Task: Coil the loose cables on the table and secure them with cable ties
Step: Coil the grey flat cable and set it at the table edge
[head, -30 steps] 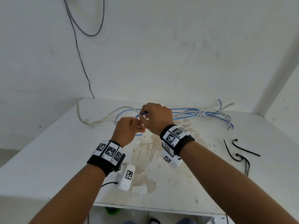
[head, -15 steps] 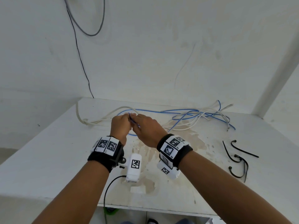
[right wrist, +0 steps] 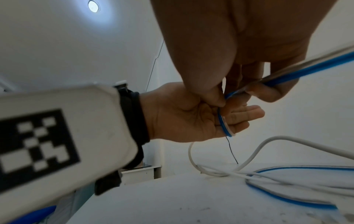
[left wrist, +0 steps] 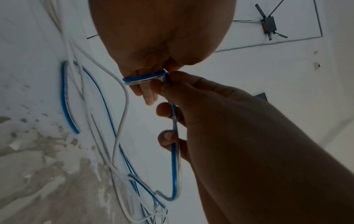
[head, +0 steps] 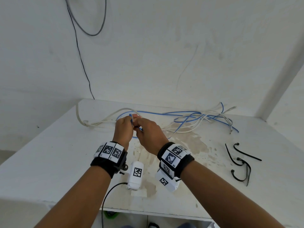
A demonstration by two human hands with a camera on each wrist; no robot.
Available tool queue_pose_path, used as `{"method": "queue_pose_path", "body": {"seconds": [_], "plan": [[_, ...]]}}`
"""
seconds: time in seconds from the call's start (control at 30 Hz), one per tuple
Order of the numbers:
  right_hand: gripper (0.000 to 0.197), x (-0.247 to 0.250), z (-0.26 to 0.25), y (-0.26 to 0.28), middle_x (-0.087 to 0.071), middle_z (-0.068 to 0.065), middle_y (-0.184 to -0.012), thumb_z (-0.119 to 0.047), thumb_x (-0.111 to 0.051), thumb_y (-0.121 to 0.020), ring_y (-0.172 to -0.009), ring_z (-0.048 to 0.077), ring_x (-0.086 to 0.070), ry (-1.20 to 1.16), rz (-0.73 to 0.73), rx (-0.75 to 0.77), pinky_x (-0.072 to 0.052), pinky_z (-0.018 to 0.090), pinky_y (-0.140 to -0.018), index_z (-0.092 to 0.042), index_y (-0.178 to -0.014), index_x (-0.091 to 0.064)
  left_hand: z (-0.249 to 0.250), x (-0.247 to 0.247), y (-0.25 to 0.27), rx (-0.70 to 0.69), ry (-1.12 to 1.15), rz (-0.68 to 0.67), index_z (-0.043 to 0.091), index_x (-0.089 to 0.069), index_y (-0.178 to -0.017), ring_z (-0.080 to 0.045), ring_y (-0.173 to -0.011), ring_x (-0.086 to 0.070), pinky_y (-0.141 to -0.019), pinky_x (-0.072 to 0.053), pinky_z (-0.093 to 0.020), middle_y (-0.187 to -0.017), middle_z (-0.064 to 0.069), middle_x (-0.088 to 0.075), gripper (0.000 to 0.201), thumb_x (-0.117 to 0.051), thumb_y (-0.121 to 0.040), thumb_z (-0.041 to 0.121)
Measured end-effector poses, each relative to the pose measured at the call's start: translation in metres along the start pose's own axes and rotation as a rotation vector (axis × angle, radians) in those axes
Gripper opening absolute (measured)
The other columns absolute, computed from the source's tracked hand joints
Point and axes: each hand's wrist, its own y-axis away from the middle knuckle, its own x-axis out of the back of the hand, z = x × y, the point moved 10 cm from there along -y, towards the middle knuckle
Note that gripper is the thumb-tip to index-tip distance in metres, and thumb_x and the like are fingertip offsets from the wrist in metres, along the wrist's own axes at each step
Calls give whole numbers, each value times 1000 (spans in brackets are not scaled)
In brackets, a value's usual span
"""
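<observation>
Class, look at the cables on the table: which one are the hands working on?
The blue cable: it is wrapped round the left hand's fingers and pinched by the right hand. The white cables lie untouched on the table.

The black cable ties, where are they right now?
In the head view the black cable ties lie on the table's right side, untouched, right of the right hand.

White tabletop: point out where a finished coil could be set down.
The white tabletop is bare on the left, between its left edge and the left hand. The strip between the stained patch and the black cable ties is narrower. The back is crowded with tangled blue and white cables.
</observation>
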Motion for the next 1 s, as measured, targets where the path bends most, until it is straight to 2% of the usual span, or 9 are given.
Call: {"method": "queue_pose_path", "body": {"seconds": [0.1, 0.23, 0.3, 0.37, 0.43, 0.53, 0.77, 0.87, 1.0], "plan": [[21, -1, -2, 2, -67, 10, -95, 4, -51, -90, -84, 31, -61, -11, 15, 40, -51, 49, -76, -6, -102, -65, -2, -2, 0, 6, 50, -33, 7, -74, -108, -7, -78, -68, -64, -49, -14, -85, 4, -74, 33, -43, -98, 12], [17, 2, -1, 4, -66, 5, -102, 0, -52, -96, -80, 15, -52, -77, 7, 40, -45, 28, -75, -7, -105, -65, 5, -7, 4, -42, 101, -78, 11, -71, -111, -7, -88, -68, -68, -49, -11, -97, 3, -74, 25, -48, -101, 15], [18, 0, 5, 5, -66, 1, -107, -5, -51, -99, -77, 13, -59, -181, -35, -15, -46, 23, -72, -11, -110, -65, 4, -5, 4, -38, 143, -76, 9, -71, -112, -12, -97, -70, -66, -52, -12, -102, 1, -75, 25, -50, -100, 14], [16, -5, 19, 6, -67, 1, -109, -11, -51, -103, -75, 18, -71, -359, -83, -152, -54, 25, -66, -12, -111, -64, 5, -4, 4, -39, 199, -71, 5, -69, -117, -14, -102, -70, -65, -53, -14, -108, -3, -74, 29, -45, -103, 14], [12, -7, 33, 9, -70, 4, -110, -16, -55, -103, -77, 17, -74, -508, -94, -296, -60, 35, -70, -9, -110, -63, 9, -6, 7, -51, 278, -83, 2, -63, -121, -14, -106, -69, -70, -55, -15, -115, -6, -72, 31, -39, -105, 13], [24, -11, 46, 12, -71, 7, -110, -22, -64, -99, -79, 14, -74, -637, -114, -429, -61, 38, -77, -8, -118, -61, 16, -14, 12, -80, 369, -118, 2, -57, -124, -20, -114, -67, -77, -58, -22, -124, -9, -67, 31, -34, -106, 12], [19, -5, 43, -7, -67, -5, -92, -29, -68, -96, -75, 14, -72, -510, -147, -358, -61, 36, -74, -14, -102, -58, 35, -16, 19, -191, 497, -141, -1, -53, -121, -26, -110, -69, -79, -58, -32, -119, -12, -71, 31, -29, -107, 12], [39, -4, 41, -9, -61, 0, -81, -48, -62, -96, -64, 18, -67, -393, -150, -309, -60, 47, -77, -10, -89, -54, 49, -10, 18, -252, 538, -129, 1, -51, -115, -29, -107, -70, -94, -53, -35, -113, -15, -73, 28, -28, -105, 11], [55, -5, 52, 0, -54, -5, -70, -59, -43, -101, -66, 13, -56, -349, -181, -281, -59, 41, -77, -13, -76, -57, 65, -14, 22, -254, 616, -210, 4, -50, -107, -33, -101, -72, -84, -55, -27, -98, -14, -75, 23, -29, -105, 11]]}}
